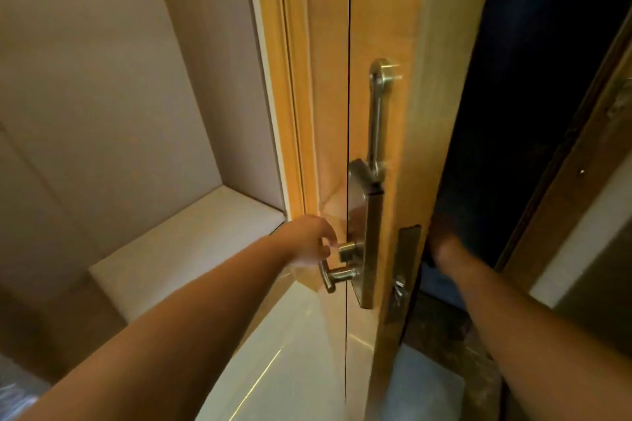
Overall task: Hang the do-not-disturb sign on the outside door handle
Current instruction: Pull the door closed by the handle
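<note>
The left hand point(313, 241) hovers at the inside handle point(333, 275), fingers curled loosely and apart, seemingly touching the thumb-turn point(349, 251) just past the knuckles rather than clamped on it. The right hand point(441, 243) reaches round the door edge point(408, 181) into the dark gap; blur and shadow hide its fingers, so I cannot tell whether they are together or holding anything. The sign is not visible, nor the outside handle, which should sit behind the door, beside the right hand. Such a sign is probably light, thin card that bends easily; best held near its hook cut-out. Just above the left hand stands the lock plate point(371, 243) with a swing bar point(378, 120); the latch plate point(407, 263) lies between the hands. The door itself blocks sight of the hanging.
</note>
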Action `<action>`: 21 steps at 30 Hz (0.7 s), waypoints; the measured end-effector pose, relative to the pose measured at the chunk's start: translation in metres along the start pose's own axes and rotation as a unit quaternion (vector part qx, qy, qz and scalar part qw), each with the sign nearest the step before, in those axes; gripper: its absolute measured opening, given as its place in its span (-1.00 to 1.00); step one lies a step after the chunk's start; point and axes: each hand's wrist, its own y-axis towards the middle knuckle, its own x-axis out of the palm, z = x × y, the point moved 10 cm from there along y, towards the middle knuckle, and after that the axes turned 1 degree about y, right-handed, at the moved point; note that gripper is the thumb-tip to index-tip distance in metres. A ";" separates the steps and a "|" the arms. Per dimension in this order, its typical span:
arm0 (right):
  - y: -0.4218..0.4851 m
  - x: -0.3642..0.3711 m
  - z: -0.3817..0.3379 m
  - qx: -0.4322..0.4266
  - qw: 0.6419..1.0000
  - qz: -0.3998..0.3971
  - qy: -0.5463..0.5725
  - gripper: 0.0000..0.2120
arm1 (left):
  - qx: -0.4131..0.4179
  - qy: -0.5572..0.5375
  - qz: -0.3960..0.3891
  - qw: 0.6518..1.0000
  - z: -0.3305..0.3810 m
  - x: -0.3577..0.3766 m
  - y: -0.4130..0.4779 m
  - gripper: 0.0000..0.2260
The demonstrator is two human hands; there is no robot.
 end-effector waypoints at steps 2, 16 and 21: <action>0.011 -0.030 -0.002 0.015 0.999 0.020 0.039 -0.61 | 0.069 0.088 -0.026 0.993 0.021 0.015 0.024 -0.83; 0.020 -0.191 -0.017 -0.012 0.972 0.231 -0.041 -0.69 | 0.271 0.120 -0.110 0.949 0.168 0.077 0.163 -0.32; 0.030 -0.211 -0.027 -0.028 0.965 0.244 -0.093 -0.75 | 0.268 0.140 -0.096 0.948 0.195 0.090 0.212 -0.41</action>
